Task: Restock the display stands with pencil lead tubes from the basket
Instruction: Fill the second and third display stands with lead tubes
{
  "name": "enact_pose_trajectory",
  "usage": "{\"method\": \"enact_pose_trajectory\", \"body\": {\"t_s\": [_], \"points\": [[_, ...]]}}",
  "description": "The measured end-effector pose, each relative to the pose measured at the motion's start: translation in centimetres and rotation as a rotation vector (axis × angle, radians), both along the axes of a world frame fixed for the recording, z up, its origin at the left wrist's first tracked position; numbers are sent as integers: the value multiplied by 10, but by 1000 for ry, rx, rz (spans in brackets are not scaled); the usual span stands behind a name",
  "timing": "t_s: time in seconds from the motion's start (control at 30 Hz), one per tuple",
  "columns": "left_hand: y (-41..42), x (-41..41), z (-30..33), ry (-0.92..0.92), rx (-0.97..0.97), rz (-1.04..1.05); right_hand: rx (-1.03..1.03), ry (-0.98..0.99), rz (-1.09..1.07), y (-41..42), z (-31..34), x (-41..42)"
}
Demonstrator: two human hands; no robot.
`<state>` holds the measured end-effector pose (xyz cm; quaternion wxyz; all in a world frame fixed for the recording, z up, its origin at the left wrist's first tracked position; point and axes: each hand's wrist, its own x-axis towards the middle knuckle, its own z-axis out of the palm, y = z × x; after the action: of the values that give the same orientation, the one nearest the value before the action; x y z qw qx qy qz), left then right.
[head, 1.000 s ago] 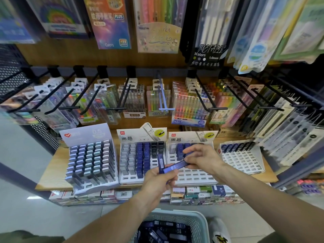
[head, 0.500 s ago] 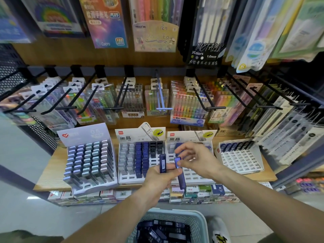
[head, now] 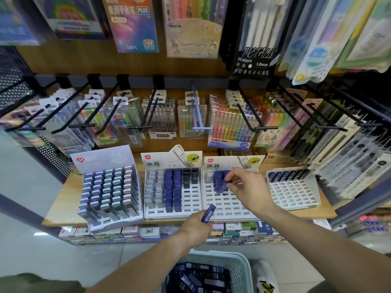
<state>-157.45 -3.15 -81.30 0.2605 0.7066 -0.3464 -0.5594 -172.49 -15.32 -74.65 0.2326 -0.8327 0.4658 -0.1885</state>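
Basket [head: 243,269] of lead tubes sits closest, right below me. Left hand [head: 195,227] is clamped round a spare blue tube [head: 208,213], waiting near the counter [head: 61,206] edge. Further out, right hand [head: 246,185] pinches another tube [head: 227,181] over the third stand's [head: 230,208] slots. I reckon they're light, stiff, slick plastic, so I'd grip the flat sides near the top.

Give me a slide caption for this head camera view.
Right hand slots a blue lead tube into the white display stand.
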Motion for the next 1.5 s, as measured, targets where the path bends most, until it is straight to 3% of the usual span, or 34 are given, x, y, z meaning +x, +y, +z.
{"method": "enact_pose_trajectory", "body": {"t_s": [0.4, 0.6, 0.7, 0.77, 0.87, 0.93, 1.13, 1.27, 1.4, 1.5], "points": [[7, -2, 7, 36, 17, -71, 20, 49, 71, 0, -20, 15], [9, -2, 9, 80, 34, -39, -38, 203, 38, -4, -20, 15], [9, -1, 11, 52, -14, -3, -75, 168, -31, 6, -9, 18], [9, 0, 14, 0, -64, 3, 88, 99, -53, 18, -3, 21], [8, 1, 19, -63, -118, 2, 572, -53, -89, 34, -2, 25], [7, 2, 22, -61, -148, 20, 742, -168, -131, 38, 1, 23], [6, 5, 36, 252, -229, 383, 839, -394, -261, 30, 8, 6], [6, 7, 53, 430, -223, 619, 907, -362, -225, 34, 8, 1], [7, 6, 60, 438, -216, 597, 924, -267, -165, 41, 6, 3], [6, 4, 56, 376, -226, 523, 664, -176, -152, 34, 8, 3]]}}
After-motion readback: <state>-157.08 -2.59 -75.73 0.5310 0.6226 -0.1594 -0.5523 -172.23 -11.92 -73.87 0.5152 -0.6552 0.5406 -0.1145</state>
